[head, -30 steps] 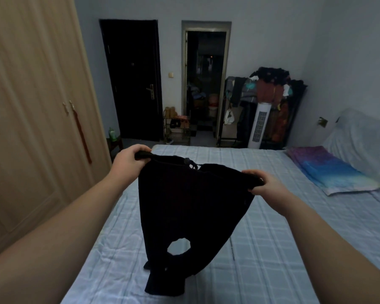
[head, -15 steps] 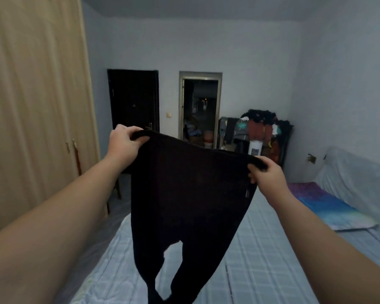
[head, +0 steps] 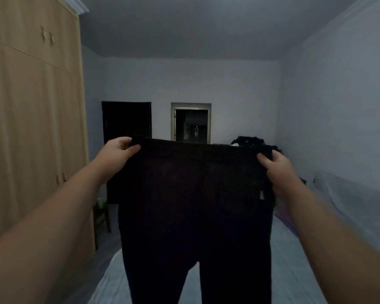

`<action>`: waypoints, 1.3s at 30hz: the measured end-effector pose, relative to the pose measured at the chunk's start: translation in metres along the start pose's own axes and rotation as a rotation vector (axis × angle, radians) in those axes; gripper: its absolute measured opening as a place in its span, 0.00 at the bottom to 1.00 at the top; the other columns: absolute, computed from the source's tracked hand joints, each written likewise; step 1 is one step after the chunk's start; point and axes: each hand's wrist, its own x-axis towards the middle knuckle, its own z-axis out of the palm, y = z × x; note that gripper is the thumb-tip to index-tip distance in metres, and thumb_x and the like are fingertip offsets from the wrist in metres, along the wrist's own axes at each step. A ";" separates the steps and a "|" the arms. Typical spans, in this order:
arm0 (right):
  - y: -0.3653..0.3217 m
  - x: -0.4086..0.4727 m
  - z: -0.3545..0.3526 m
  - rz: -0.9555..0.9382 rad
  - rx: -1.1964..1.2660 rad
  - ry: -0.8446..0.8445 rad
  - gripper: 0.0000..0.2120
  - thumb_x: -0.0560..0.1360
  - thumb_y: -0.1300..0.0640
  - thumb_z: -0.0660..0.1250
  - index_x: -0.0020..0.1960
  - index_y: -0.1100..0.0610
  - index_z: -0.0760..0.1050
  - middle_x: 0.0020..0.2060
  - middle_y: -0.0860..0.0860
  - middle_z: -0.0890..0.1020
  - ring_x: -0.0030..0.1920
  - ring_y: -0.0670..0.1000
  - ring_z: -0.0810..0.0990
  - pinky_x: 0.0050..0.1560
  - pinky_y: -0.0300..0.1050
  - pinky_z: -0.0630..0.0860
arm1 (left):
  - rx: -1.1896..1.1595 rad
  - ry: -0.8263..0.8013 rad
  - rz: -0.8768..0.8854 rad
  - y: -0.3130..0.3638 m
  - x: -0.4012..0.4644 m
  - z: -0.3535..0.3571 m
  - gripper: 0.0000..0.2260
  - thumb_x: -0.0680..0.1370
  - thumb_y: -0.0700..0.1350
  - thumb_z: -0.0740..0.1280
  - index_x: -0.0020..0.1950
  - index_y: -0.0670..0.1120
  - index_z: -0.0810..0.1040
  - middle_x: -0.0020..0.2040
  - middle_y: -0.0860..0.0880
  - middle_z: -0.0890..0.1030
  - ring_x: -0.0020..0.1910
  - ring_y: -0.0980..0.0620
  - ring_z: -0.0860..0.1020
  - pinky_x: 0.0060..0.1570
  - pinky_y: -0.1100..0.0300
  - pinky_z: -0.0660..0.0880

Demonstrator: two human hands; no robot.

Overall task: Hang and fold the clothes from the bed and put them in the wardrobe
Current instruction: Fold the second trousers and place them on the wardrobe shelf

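So basically the black trousers [head: 193, 205] are held up in the air over the bed [head: 294, 270], left hand [head: 116, 153] pinching one end of the waistband and right hand [head: 276, 170] gripping the other, legs dangling straight down out of view. Looks like early days to me: this pair is only spread out for a look, not folded or hung yet, and the wardrobe [head: 31, 128] on the left has its doors closed. Can't tell what else is left on the bed since the trousers block most of it.
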 end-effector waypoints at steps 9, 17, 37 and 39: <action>0.025 0.008 -0.008 0.200 -0.180 -0.100 0.07 0.81 0.61 0.65 0.54 0.60 0.81 0.48 0.62 0.85 0.45 0.60 0.86 0.43 0.53 0.82 | -0.285 -0.285 -0.414 -0.030 -0.014 0.008 0.13 0.82 0.45 0.64 0.65 0.41 0.77 0.61 0.39 0.82 0.60 0.41 0.81 0.62 0.43 0.76; 0.069 -0.003 0.001 0.595 -0.290 -0.057 0.11 0.76 0.59 0.72 0.54 0.66 0.79 0.48 0.63 0.85 0.47 0.62 0.85 0.49 0.56 0.83 | -0.288 -0.263 -0.838 -0.062 -0.037 0.040 0.12 0.83 0.42 0.61 0.60 0.38 0.78 0.47 0.40 0.86 0.44 0.45 0.85 0.48 0.51 0.77; 0.152 -0.113 0.090 0.382 0.131 -0.010 0.07 0.80 0.57 0.68 0.57 0.54 0.81 0.48 0.52 0.87 0.50 0.55 0.86 0.51 0.55 0.83 | -0.629 -0.032 -0.475 -0.074 -0.132 0.163 0.10 0.83 0.39 0.63 0.59 0.41 0.81 0.53 0.42 0.85 0.54 0.44 0.84 0.55 0.48 0.79; 0.157 -0.129 0.098 0.383 0.151 -0.029 0.07 0.80 0.58 0.67 0.57 0.52 0.80 0.48 0.50 0.87 0.50 0.52 0.86 0.51 0.53 0.83 | -0.592 -0.033 -0.462 -0.078 -0.145 0.176 0.10 0.82 0.38 0.63 0.60 0.42 0.81 0.53 0.42 0.85 0.54 0.45 0.84 0.56 0.49 0.79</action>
